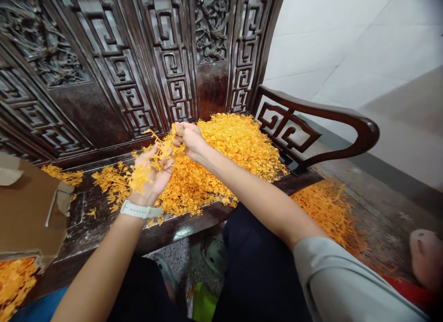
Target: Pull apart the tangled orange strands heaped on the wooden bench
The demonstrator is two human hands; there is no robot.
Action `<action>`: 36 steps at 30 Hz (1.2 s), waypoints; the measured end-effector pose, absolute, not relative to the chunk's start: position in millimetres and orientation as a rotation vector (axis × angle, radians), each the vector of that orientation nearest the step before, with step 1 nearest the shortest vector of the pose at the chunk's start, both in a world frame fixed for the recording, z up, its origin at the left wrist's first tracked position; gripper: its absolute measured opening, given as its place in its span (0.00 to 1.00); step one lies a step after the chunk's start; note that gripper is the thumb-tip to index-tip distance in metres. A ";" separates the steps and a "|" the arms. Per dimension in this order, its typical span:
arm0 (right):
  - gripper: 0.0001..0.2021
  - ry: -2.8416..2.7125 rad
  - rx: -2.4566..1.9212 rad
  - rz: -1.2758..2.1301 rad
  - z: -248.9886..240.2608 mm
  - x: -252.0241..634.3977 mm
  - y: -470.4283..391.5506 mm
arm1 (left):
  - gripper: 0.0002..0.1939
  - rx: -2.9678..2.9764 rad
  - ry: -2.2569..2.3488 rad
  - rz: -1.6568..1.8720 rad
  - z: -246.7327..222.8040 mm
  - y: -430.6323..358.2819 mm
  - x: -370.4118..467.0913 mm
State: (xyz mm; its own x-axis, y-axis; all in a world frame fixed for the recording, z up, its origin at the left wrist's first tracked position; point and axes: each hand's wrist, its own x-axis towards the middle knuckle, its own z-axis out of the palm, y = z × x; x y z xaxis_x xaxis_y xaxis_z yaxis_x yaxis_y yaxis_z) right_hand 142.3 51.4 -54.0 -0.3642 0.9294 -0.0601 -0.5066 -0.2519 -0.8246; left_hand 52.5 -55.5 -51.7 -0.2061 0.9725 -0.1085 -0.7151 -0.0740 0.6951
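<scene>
Two hands at work, head view. Left hand (155, 172): palm up, fingers curled around a bunch of yellow-orange branching pieces (140, 178). Right hand (188, 138): fingertips pinching part of the same material, just beside the left. Large yellow-orange pile (235, 151) behind and below both, on dark wooden bench (204, 223).

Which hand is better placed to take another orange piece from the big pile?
Probably the right hand. It is nearer the middle of the big pile and seems to pinch only a little at its fingertips, while the left hand has its palm loaded with orange pieces.
</scene>
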 end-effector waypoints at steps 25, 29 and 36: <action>0.10 -1.522 -1.024 0.763 -129.5 227.3 161.2 | 0.16 0.451 0.892 1.486 -76.1 -74.9 58.9; 0.11 -1.737 -1.033 0.587 -141.4 240.1 164.5 | 0.13 0.457 0.959 1.606 -83.4 -67.2 48.7; 0.21 -1.851 -1.041 0.532 -130.7 258.5 150.0 | 0.05 0.712 1.180 1.679 -87.8 -62.8 43.6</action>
